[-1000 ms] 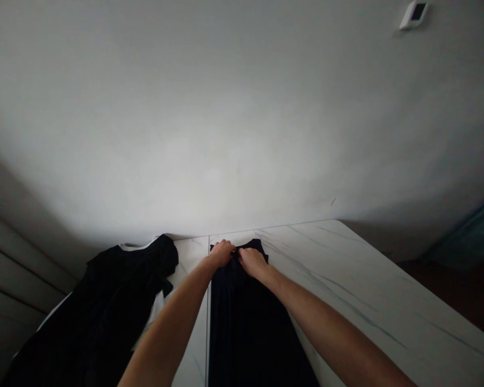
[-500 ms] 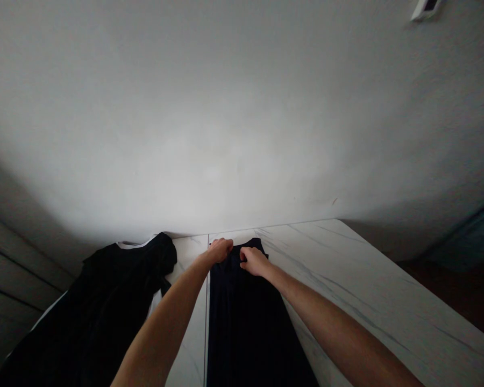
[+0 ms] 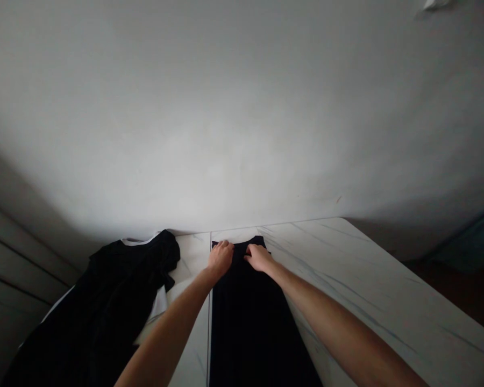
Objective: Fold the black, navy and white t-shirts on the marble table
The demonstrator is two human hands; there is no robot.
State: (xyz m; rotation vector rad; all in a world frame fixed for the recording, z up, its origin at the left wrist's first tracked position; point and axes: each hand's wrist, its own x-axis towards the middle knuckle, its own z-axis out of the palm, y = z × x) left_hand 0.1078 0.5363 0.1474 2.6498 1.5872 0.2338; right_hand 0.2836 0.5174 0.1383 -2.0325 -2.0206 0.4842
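Here we go, out at the far end of the desk (image 3: 371, 279) with its pale marble-look top, and both hands are working the same piece: the left hand (image 3: 221, 257) is curled narrow, knuckles up, fingers pressed down at the upper left corner of a dark garment (image 3: 250, 333), though from up here I can't tell whether it's pinching the cloth or only pressing on it. The right hand (image 3: 259, 258) sits just across from it, fingers close together and lying on the top edge near the other shoulder, and again there's no telling if that's a real grip. The garment lies flat and long, running from the hands back toward the person and out of the bottom of the view, its left edge right along a seam (image 3: 210, 239) in the desk. It looks light, soft and limp, the kind of cloth that should slide easily on that smooth top and bunch up if tugged from one point, so those two top corners look like the best places to take hold, pinching both together. Just beside it on the left, a second garment (image 3: 105, 306), black with white at the neck, lies rumpled, with the plain wall (image 3: 242, 118) rising behind everything
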